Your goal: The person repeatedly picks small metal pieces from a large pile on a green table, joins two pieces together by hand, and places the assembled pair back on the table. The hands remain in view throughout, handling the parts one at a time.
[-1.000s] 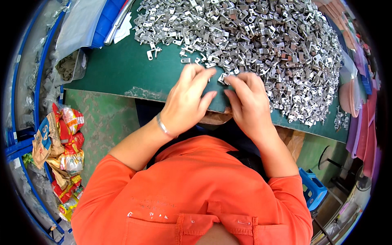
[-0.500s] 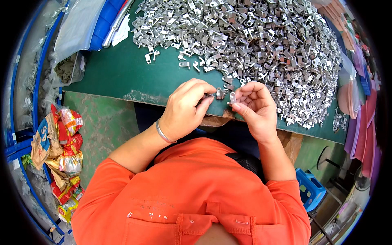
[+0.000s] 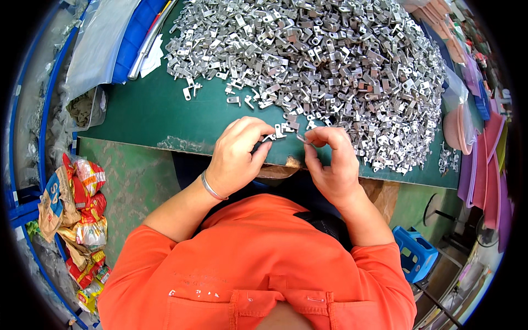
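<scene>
Head view, left hand (image 3: pixel 235 153): thumb and forefinger were pinched nearly together on a small metal part (image 3: pixel 268 138).
Right hand (image 3: pixel 334 165): thumb and forefinger gripped a thin metal piece (image 3: pixel 301 138).
Loose brackets (image 3: pixel 290 126): lay between the hands on the green tabletop (image 3: pixel 137 113).
Bracket heap (image 3: pixel 330 66): spread just beyond, silvery, toward the right.

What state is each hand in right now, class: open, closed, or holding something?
Left hand: closed, pinching a small metal bracket.
Right hand: closed, thumb and fingers pinching another metal piece.
</scene>
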Motion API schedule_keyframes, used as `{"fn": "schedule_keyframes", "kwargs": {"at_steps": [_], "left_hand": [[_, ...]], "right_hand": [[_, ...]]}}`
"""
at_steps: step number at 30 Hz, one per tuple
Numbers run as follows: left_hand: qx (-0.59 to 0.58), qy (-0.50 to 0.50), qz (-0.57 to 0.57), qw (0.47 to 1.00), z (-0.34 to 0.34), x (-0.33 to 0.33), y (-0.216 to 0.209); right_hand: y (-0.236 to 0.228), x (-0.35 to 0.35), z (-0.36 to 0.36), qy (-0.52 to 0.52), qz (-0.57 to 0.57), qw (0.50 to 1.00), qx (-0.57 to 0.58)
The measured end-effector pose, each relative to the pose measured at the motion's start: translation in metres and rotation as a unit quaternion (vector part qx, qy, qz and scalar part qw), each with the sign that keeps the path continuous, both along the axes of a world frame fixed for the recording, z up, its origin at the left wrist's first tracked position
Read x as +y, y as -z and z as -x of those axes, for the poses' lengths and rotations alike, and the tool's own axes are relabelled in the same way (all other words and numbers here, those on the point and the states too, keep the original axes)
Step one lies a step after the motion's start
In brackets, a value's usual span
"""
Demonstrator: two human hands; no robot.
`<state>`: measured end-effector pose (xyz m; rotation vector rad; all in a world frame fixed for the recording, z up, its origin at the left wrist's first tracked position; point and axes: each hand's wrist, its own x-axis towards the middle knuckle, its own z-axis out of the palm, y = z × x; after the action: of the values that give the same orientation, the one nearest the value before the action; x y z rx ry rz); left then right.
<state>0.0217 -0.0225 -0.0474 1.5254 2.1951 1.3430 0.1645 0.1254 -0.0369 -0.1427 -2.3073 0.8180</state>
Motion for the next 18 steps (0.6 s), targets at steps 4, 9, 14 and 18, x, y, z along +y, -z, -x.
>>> {"fn": "schedule_keyframes", "kwargs": {"at_steps": [4, 9, 14, 18], "left_hand": [[0.001, -0.001, 0.004, 1.000, 0.000, 0.000, -0.001], [0.054, 0.024, 0.009, 0.998, 0.004, 0.000, 0.000], [-0.217, -0.005, -0.019, 0.976, -0.001, -0.011, -0.005], [-0.130, -0.009, -0.034, 0.991, 0.002, -0.013, -0.006]], "right_hand": [[0.006, -0.001, 0.000, 0.000, 0.009, 1.000, 0.006], [-0.001, 0.005, -0.003, -0.053, 0.004, 0.995, -0.083], [-0.008, 0.014, -0.011, 0.032, 0.042, 0.997, -0.063], [-0.008, 0.007, -0.009, 0.023, 0.050, 0.995, -0.083]]}}
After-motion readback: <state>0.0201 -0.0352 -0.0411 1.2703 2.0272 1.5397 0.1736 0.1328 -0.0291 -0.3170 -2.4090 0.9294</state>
